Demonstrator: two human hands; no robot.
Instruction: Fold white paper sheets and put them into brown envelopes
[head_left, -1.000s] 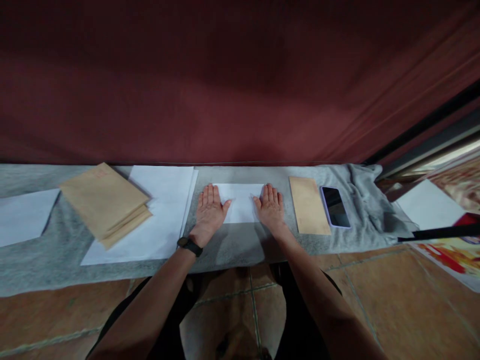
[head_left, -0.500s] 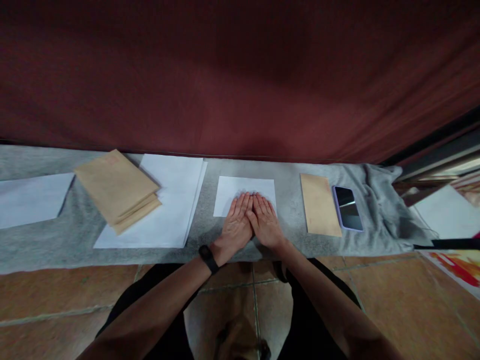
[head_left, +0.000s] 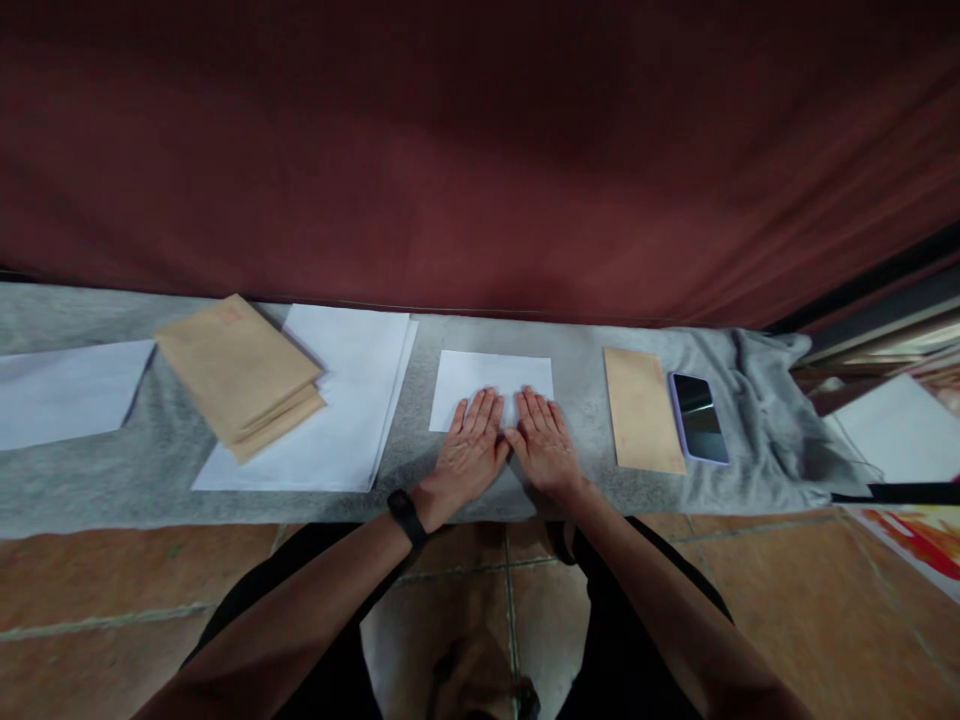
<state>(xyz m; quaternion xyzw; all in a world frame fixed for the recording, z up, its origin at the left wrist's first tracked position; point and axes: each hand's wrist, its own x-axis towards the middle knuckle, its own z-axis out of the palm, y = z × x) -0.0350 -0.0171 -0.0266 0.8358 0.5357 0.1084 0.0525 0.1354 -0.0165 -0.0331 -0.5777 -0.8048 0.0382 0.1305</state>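
head view: white paper [head_left: 495, 370] lies partly under the fingers [head_left: 484, 412].

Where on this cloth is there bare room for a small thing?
Grey cloth is bare on the near side of the leftmost paper, and in a strip between the middle sheet and single envelope. Crowded: the envelope pile overlapping the white stack.

One phone [head_left: 700, 418], at least three envelopes [head_left: 645, 412]
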